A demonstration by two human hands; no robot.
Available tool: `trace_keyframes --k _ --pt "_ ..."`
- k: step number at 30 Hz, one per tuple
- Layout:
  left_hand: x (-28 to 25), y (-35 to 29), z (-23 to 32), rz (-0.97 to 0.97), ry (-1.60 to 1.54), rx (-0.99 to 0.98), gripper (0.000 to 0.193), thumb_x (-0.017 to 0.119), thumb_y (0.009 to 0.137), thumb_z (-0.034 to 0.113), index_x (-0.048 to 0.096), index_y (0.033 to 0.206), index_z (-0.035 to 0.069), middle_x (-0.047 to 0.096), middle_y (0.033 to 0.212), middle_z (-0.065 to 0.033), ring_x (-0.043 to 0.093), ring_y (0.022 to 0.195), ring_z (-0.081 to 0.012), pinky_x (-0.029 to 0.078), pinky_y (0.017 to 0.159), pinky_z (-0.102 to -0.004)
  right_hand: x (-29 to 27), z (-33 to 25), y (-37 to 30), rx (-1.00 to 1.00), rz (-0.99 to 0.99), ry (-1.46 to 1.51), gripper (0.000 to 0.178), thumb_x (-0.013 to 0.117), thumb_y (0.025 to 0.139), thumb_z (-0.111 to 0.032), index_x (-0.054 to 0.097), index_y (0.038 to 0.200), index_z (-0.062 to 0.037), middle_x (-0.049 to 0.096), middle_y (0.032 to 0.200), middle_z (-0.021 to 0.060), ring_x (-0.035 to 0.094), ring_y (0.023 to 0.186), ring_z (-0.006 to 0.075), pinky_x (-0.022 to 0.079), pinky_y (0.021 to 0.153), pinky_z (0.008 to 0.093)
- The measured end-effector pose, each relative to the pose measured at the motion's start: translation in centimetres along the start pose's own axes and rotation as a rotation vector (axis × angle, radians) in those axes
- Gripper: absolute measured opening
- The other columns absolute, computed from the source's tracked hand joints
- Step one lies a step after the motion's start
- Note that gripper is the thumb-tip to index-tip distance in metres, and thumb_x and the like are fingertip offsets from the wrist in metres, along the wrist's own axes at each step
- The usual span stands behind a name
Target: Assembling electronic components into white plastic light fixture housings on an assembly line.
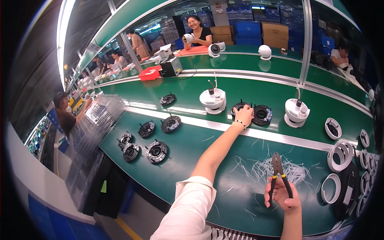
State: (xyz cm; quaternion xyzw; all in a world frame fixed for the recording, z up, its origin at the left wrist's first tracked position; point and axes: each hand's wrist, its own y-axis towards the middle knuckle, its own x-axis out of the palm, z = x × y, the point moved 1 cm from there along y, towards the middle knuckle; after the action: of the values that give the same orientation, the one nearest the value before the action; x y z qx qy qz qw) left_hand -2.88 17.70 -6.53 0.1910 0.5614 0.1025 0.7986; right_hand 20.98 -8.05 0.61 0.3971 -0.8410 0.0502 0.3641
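My left arm, in a white sleeve, stretches across the table, and my left hand [244, 116] has its fingers closed on a black round camera part [240, 106] on the green conveyor belt. Right beside it lies a second black round part [262, 115] with small blue pieces on its edge. Nearer to me, my right hand [285, 197] grips cutting pliers [277, 168] by their black and yellow handles, jaws pointing away. Under the jaws spreads a loose heap of cut white cable-tie ends [256, 170]. White camera housings [213, 102] with wires on top stand on the belt.
Several black round parts [156, 152] lie on the left of the table. White rings [340, 156] crowd the right side. Stacked clear plastic trays [94, 120] stand at the left edge. A metal post [307, 44] rises beyond the belt. Across it, a person holds a white housing.
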Motion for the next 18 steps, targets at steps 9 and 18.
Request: trace_keyframes --k 9,18 --pt "-7.8 -5.3 0.8 0.18 -0.199 0.338 0.011 0.065 0.067 0.011 0.054 0.072 0.009 0.049 0.097 -0.0063 0.049 0.089 -0.0233 0.03 0.082 -0.0424 0.0 0.1 -0.3 -0.011 0.005 0.009 0.081 0.069 0.054 -0.018 0.032 0.12 0.0108 0.051 0.098 0.0193 0.055 0.079 0.0273 0.049 0.059 0.0358" --pt "-18.5 -16.5 -6.4 0.1 -0.143 0.118 0.01 0.066 0.064 0.005 0.059 0.071 0.006 0.053 0.097 -0.0102 0.053 0.089 -0.0261 0.043 0.076 -0.0332 0.8 -0.1 -0.4 -0.064 0.061 0.007 0.08 0.07 0.053 -0.02 0.034 0.119 0.0087 0.05 0.095 0.0173 0.056 0.074 0.0281 0.049 0.053 0.0352"
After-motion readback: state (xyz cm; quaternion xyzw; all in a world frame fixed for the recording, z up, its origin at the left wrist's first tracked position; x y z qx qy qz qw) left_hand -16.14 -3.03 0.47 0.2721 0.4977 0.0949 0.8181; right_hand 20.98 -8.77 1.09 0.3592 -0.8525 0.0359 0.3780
